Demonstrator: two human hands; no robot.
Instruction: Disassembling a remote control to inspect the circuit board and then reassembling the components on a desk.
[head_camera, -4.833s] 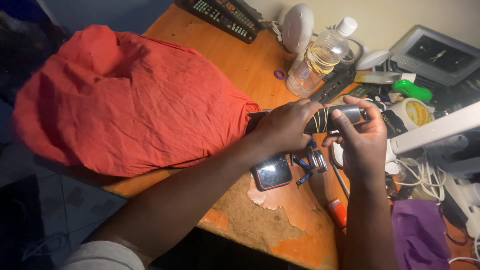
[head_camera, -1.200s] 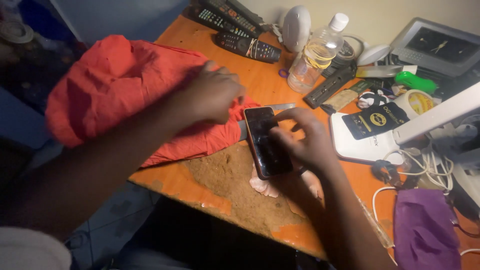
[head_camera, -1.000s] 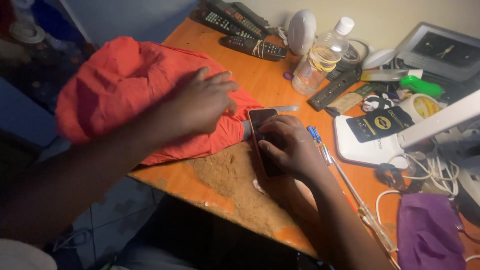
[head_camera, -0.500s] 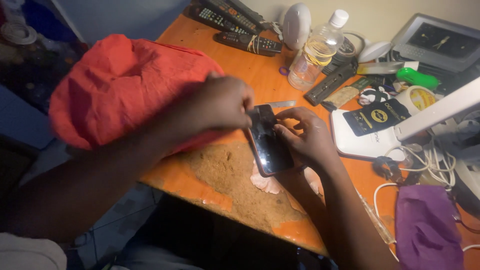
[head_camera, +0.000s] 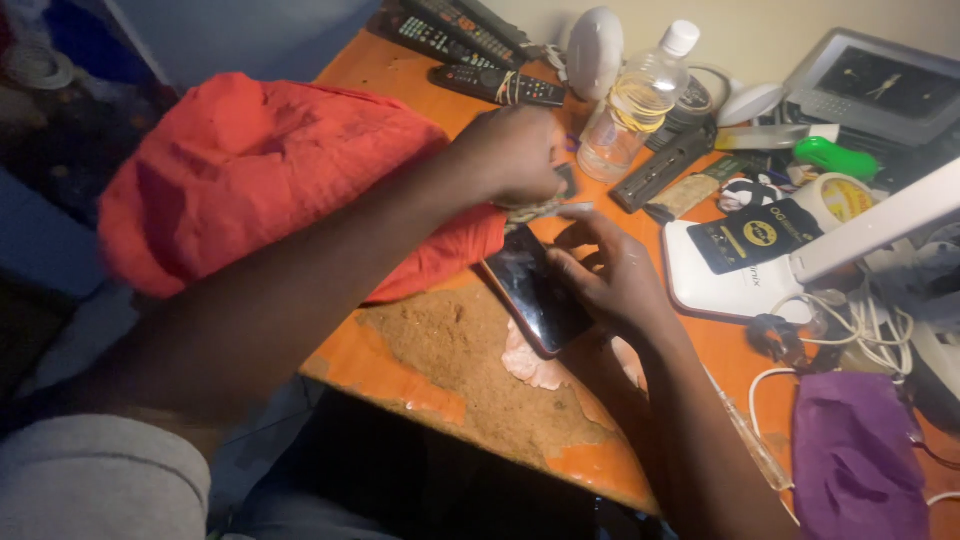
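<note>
A dark smartphone (head_camera: 538, 293) with a smudged screen lies tilted on the worn orange table (head_camera: 410, 375). My right hand (head_camera: 612, 275) grips its right edge with fingers curled over it. My left hand (head_camera: 512, 152) hovers just above the phone's top end, fingers closed around a small brownish strip (head_camera: 532, 209) that hangs below the fist. A crumpled red cloth (head_camera: 270, 170) lies under my left forearm, touching the phone's left side.
Black remote controls (head_camera: 472, 48) lie at the back. A clear plastic bottle (head_camera: 634, 104) stands beside a white oval object (head_camera: 594, 38). A white lamp base (head_camera: 745, 262) with cables sits at the right, a grey clock (head_camera: 880, 85) behind it, and a purple cloth (head_camera: 860, 468) at the lower right.
My left hand left the red cloth, reached the phone, then rose toward the bottle holding the small strip. My right hand kept its hold on the phone.
</note>
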